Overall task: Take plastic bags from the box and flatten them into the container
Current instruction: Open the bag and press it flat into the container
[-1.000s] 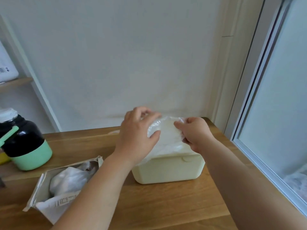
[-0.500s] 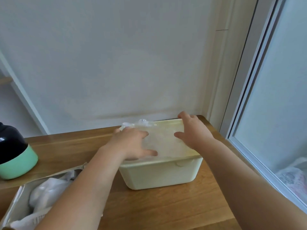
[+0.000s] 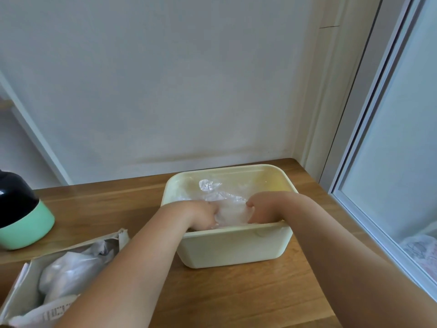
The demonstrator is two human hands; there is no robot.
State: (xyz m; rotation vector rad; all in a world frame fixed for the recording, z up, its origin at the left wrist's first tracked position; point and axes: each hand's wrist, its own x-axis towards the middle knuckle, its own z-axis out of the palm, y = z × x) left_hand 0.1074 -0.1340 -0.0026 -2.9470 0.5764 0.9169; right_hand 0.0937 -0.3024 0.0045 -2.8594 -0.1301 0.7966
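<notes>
Pressing down inside the cream container (image 3: 236, 245), the left hand (image 3: 204, 214) and the right hand (image 3: 261, 209) sit side by side with a small gap between them, both on a clear plastic bag (image 3: 230, 209). The bag lies in the container against its near wall. The hands are probably low and close together so that air is pushed out and the film lies flat rather than springing up. The fingers point down behind the near wall, so I cannot tell whether they pinch the film or only push on it.

A crumpled bit of clear film rises toward the far side of the container; whether it belongs to the same bag or to another is not clear. The container stands on the wooden table (image 3: 236, 292) to the right, near the window (image 3: 390, 162). The box (image 3: 17, 292) lies open at the near left, within easy reach of the left arm, which likely suits fetching the next bag.

Counted: two hands, one container, one box, and one black and green flask (image 3: 21, 221) at the far left. The white bags in the box (image 3: 68, 271) form a heap, and I cannot tell how many there are.
</notes>
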